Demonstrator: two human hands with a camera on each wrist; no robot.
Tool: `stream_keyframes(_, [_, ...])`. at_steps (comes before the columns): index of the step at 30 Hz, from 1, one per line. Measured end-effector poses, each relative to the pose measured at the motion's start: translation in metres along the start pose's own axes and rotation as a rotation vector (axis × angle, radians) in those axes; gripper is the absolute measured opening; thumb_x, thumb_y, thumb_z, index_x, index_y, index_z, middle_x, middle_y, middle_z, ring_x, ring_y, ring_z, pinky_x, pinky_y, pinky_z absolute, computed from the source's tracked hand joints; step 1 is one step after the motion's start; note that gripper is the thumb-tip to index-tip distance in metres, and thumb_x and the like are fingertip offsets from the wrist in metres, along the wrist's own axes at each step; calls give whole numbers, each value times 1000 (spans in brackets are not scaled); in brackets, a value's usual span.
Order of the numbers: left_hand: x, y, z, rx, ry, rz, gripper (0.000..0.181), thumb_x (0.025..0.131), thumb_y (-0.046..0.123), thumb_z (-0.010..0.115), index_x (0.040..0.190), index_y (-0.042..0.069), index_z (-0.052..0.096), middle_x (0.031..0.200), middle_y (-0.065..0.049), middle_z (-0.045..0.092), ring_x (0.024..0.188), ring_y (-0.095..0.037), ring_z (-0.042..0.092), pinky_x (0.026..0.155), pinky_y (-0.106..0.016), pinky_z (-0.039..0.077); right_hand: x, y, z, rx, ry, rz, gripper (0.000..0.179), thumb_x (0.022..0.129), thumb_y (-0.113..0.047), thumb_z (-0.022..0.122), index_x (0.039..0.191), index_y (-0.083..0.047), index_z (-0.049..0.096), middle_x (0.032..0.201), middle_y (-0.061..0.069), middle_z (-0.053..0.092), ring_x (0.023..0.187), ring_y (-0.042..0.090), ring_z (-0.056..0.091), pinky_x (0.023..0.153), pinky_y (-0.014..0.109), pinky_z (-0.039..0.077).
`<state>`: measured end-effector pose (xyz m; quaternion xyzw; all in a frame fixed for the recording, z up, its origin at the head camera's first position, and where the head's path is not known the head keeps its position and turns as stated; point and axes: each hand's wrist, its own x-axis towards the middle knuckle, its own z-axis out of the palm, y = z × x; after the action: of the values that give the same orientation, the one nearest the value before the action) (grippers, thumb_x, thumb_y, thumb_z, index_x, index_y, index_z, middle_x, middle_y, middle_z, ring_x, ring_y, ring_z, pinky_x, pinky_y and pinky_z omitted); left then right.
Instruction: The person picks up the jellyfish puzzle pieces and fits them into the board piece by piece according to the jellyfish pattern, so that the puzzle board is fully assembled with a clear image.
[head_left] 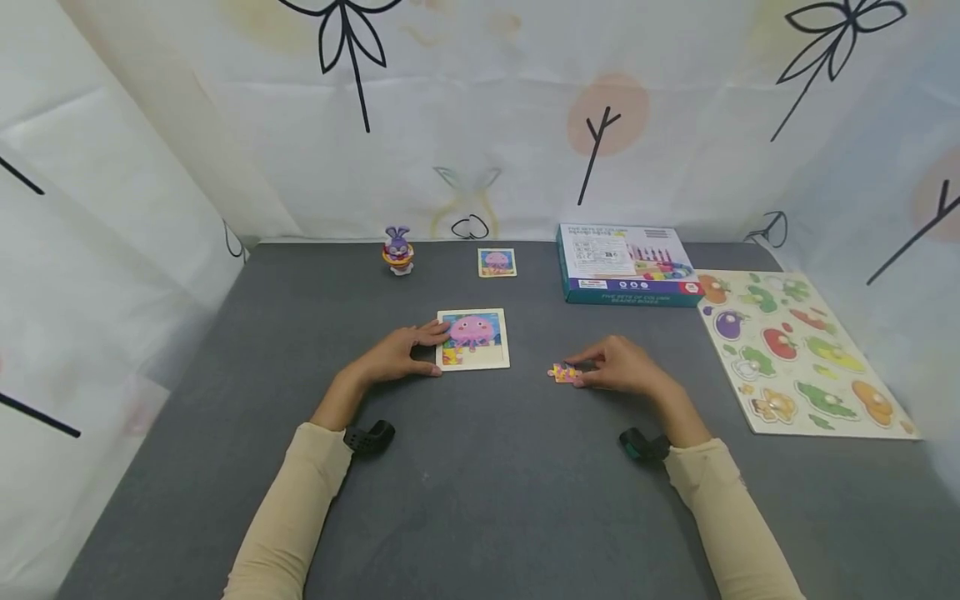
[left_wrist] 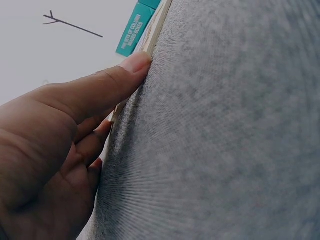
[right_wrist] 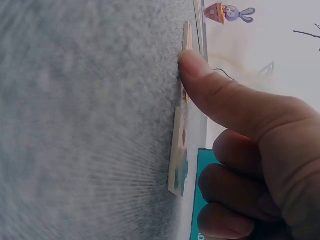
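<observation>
A square wooden jigsaw tray [head_left: 492, 363] with a pink octopus picture lies flat on the table. Its lower right part is bare, pale wood. My left hand [head_left: 401, 354] rests at its left side, fingers over the upper left edge and thumb [left_wrist: 135, 62] against the near corner. To the right, my right hand [head_left: 618, 367] pinches a small pink, yellow and purple jigsaw piece [head_left: 562, 372] at the table surface. In the right wrist view the thumb [right_wrist: 195, 65] covers part of it. Another thin wooden piece [right_wrist: 176, 155] shows beside that thumb; the hand hides it from the head view.
Behind the tray lies a small octopus picture card [head_left: 497, 262]. A purple rabbit figure [head_left: 398, 250] stands at the back left. A teal and white box [head_left: 630, 262] sits at the back right, beside a large vegetable puzzle board [head_left: 810, 354]. Printed cloth [head_left: 465, 100] hangs behind the table.
</observation>
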<state>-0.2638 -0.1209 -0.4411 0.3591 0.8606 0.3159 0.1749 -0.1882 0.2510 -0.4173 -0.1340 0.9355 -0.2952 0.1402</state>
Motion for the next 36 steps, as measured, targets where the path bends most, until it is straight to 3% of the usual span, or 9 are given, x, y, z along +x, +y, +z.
stream_keyframes(5, [0, 1, 0, 3, 2, -7, 66, 81, 26, 70, 138, 9, 42, 150, -5, 28, 142, -25, 18, 114, -50, 11, -1, 0, -1, 59, -9, 12, 28, 79, -25, 72, 105, -14, 72, 59, -5, 46, 48, 7, 37, 43, 20, 27])
stream_keyframes(15, [0, -3, 0, 11, 6, 12, 65, 81, 26, 70, 137, 8, 43, 150, -6, 29, 142, -25, 18, 114, -51, 11, 1, 6, 2, 133, 0, -31, 25, 79, -21, 72, 102, -11, 72, 51, -8, 31, 44, 4, 26, 42, 18, 20])
stream_keyframes(27, [-1, -2, 1, 10, 1, 5, 66, 81, 27, 70, 137, 9, 43, 150, -6, 28, 142, -25, 18, 114, -51, 11, 1, 13, 6, 202, -3, -84, 28, 79, -25, 73, 101, -7, 72, 52, -7, 31, 44, 2, 26, 42, 18, 19])
stream_keyframes(36, [-1, -1, 1, 8, 13, 13, 65, 80, 27, 70, 137, 8, 43, 150, -6, 29, 141, -26, 19, 114, -51, 11, 6, 2, 6, 229, 23, -68, 27, 79, -25, 72, 100, -7, 71, 49, -6, 30, 39, 0, 26, 39, 19, 20])
